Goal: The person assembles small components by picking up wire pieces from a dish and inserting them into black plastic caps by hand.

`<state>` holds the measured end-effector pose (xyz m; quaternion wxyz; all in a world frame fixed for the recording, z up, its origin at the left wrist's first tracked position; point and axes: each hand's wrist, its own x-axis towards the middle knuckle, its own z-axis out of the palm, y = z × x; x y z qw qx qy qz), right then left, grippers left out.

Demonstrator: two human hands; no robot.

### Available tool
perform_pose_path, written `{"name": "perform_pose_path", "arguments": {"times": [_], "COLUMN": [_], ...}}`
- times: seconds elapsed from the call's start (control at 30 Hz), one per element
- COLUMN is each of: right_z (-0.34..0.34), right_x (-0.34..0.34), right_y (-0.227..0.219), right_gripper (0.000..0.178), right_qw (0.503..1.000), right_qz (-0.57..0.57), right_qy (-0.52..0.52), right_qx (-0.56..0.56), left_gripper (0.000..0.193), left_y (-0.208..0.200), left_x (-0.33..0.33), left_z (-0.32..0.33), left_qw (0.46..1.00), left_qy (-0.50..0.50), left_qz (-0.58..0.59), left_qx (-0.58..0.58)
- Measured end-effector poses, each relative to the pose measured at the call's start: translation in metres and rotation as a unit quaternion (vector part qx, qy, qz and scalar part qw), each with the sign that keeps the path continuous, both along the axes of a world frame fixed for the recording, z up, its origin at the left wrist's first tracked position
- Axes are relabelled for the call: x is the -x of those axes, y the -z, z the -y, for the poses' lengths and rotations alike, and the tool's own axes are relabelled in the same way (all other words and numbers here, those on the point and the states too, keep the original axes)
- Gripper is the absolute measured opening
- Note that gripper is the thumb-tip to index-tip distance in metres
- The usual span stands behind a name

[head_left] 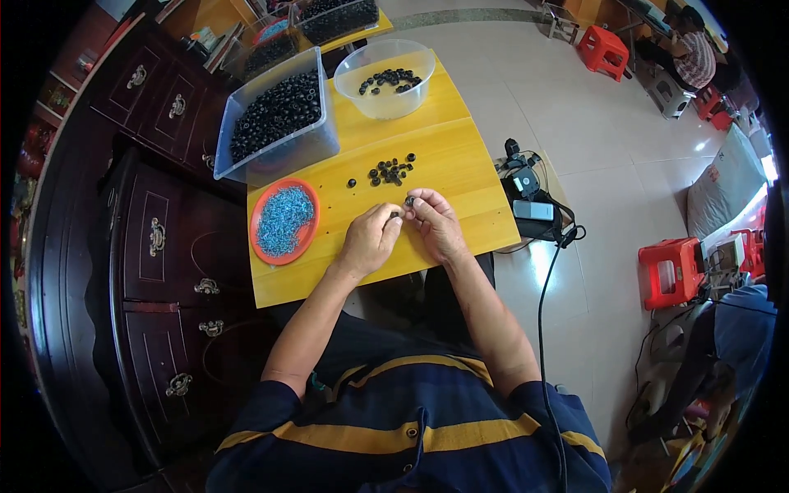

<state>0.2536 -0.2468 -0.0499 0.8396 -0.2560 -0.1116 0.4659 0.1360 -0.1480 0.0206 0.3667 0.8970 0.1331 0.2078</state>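
Over the near part of the yellow table, my two hands are close together. Between the fingertips of my right hand is a small black ring-shaped part. My left hand is pinched closed, with a small dark piece at its fingertips, too small to name. Just beyond my hands lies a loose pile of black ring-shaped parts. An orange-red plate to the left of my left hand holds many small blue and silvery pieces.
A clear rectangular bin full of black parts stands at the table's far left. Beside it, a clear round bowl holds several more. Dark drawers line the left. Right of the table are a black bag with devices and a hanging cable.
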Motion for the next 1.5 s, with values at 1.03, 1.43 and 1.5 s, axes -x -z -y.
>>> {"name": "perform_pose_path", "arguments": {"times": [1.03, 1.43, 1.5], "right_z": [0.007, 0.009, 0.009], "right_x": [-0.011, -0.017, -0.017], "right_y": [0.007, 0.02, 0.02], "right_gripper": [0.02, 0.024, 0.024], "right_qw": [0.979, 0.968, 0.967], "right_qz": [-0.159, -0.175, -0.184], "right_qy": [-0.004, -0.03, -0.028], "right_qx": [-0.126, -0.175, -0.175], "left_gripper": [0.021, 0.013, 0.017], "left_y": [-0.006, 0.002, 0.0], "left_x": [-0.031, -0.029, -0.032], "left_z": [0.031, 0.024, 0.023], "left_qw": [0.963, 0.994, 0.992], "left_qy": [0.07, 0.052, 0.077], "left_qz": [-0.224, -0.057, -0.051], "left_qx": [-0.134, -0.074, -0.085]}}
